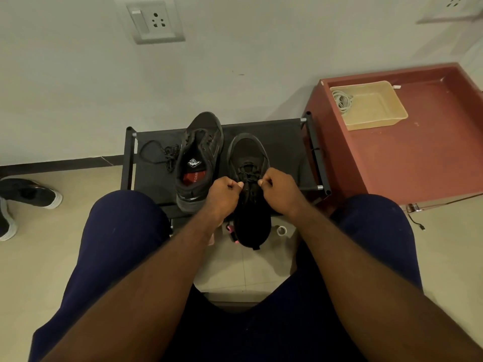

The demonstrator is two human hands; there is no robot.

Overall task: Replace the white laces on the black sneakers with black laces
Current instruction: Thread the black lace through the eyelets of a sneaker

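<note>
Head view: low black mesh sneaker point(248, 150) on black fabric-topped rack point(285, 142), heel overhanging, partly threaded with thin black cord lace point(248, 176). Left hand point(224, 194) and right hand point(281, 190) curled tight, each pinching a lace end beside the eyelets. Likely to end lopsided if tugged unevenly; could drag the shoe off the near edge.

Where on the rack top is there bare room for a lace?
Bare fabric lies between the right sneaker and the right rail. A loose black lace lies on the left end; the left sneaker, left hand and right hand crowd the middle.
</note>
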